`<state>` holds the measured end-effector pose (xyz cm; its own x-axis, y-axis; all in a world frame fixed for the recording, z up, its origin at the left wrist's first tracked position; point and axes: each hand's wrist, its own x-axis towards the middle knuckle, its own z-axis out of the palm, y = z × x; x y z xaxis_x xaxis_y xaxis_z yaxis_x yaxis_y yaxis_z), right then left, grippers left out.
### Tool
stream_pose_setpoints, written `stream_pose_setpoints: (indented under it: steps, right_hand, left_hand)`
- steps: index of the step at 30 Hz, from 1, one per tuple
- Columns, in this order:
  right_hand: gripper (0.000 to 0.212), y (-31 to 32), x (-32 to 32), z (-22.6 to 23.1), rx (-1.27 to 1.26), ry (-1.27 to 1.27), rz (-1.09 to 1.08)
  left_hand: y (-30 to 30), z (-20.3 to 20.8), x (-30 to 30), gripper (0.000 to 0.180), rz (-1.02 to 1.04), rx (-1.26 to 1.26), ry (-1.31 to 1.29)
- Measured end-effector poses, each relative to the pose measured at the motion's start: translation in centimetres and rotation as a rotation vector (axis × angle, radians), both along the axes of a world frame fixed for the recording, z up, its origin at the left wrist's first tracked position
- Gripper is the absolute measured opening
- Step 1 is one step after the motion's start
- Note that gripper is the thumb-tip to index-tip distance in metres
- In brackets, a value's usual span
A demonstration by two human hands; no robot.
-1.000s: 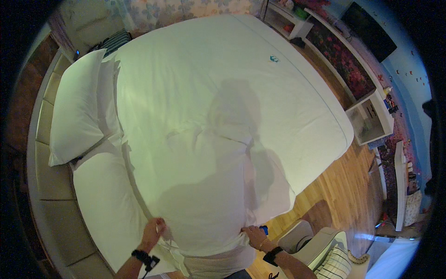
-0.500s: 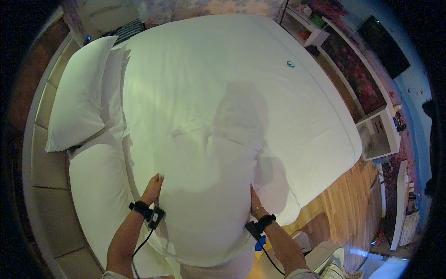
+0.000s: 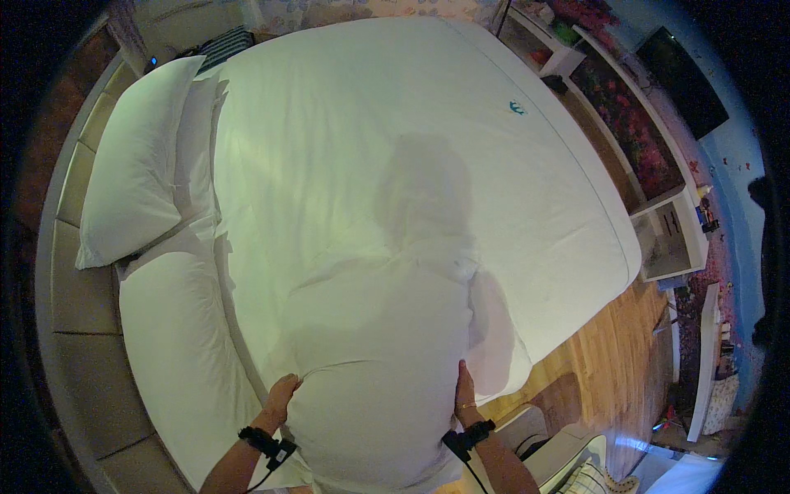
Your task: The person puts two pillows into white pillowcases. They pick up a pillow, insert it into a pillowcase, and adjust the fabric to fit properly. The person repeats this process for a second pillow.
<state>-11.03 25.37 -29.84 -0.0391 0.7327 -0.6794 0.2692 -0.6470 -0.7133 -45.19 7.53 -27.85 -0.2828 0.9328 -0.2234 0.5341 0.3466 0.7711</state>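
Observation:
A plump white pillow (image 3: pixel 374 412) fills the space between my hands at the near side of the bed. My left hand (image 3: pixel 282 395) grips its left side, thumb on top and the other fingers hidden. On the opposite side my right hand (image 3: pixel 465 393) holds the pillow's edge, its fingers mostly out of sight. Each wrist wears a black strap with a small device and cable. The pillow's far end lies over the white bed sheet (image 3: pixel 329 165), which has a small blue motif toward the foot.
Along the padded headboard (image 3: pixel 82 296) at left, one white pillow (image 3: pixel 136 173) leans over another, and a long pillow (image 3: pixel 177 329) lies nearer. White shelving (image 3: pixel 666 235) and a dark screen (image 3: pixel 681 82) stand at right. A pale chair (image 3: pixel 568 461) is on the wooden floor (image 3: pixel 601 354).
Both hands have drawn nearer to me, keeping the pillow between them. The pillow looks rounder, and its far end has shifted right.

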Motion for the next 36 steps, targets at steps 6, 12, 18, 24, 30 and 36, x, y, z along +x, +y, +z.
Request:
stream_pose_setpoints:
  steps: [6, 12, 18, 24, 30, 36]
  right_hand:
    - [0.062, 0.1, 0.0, -1.2, 0.0, 0.04, -0.096]
    - [0.053, -0.4, 2.8, -5.1, 0.028, 0.214, 0.002]
    - [0.035, 1.4, 2.1, -1.3, 0.507, -0.596, 0.331]
    - [0.031, 8.1, -7.9, 12.8, 0.769, -0.152, 0.603]
    - [0.028, 8.7, -18.1, 13.9, 1.158, -0.315, 0.926]
    - [0.013, 7.6, -17.4, 13.5, 1.227, -0.565, 1.354]
  left_hand:
    - [8.0, -1.1, -7.8, 0.049, 0.147, -0.419, -0.595]
    - [17.8, -3.4, -8.6, 0.046, 0.343, -0.301, -0.959]
    - [20.0, 2.3, -2.6, 0.028, 0.369, 0.084, -1.048]
    - [19.9, 4.4, 1.6, 0.049, 0.7, 0.17, -1.198]
    - [16.4, 6.1, 3.6, 0.031, 0.503, -0.012, -1.161]
    - [13.6, 6.8, 4.8, 0.017, 0.338, -0.015, -1.025]
